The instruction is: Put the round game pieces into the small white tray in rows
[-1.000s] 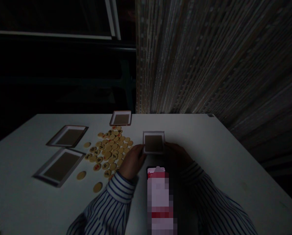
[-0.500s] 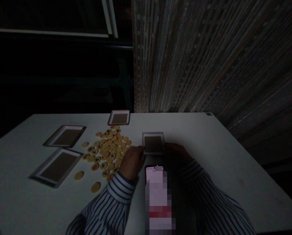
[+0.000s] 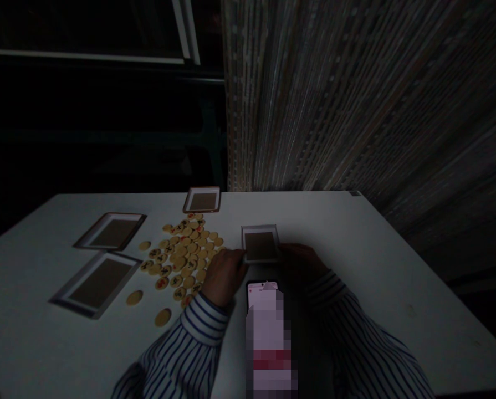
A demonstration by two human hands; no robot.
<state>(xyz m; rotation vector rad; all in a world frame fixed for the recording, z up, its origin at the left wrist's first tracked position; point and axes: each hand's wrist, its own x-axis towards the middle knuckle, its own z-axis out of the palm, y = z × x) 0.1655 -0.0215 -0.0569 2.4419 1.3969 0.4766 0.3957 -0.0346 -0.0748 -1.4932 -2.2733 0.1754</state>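
A small shallow open box [image 3: 259, 228] with pale walls and a brown bottom lies on the table in front of me. My left hand [image 3: 224, 275] is closed at its near left corner, fingers curled against the wall. On the opposite side my right hand [image 3: 303, 260] grips the right wall, its fingers partly lost in shadow. Just left of my left hand spreads a heap of round xiangqi pieces [image 3: 185, 249], some showing black or red characters. A lit phone [image 3: 268, 327], its screen blurred out, lies between my forearms.
Another open box [image 3: 219, 199] stands at the far edge, beyond the pieces. Two more, a brown-rimmed box [image 3: 136, 223] and a pale-rimmed box [image 3: 121, 310], lie to the left. A striped string curtain [image 3: 297, 100] hangs behind the white table [image 3: 381, 310].
Almost nothing differs. Both hands and the small box between them have stayed in nearly the same place, and the pieces lie as before.
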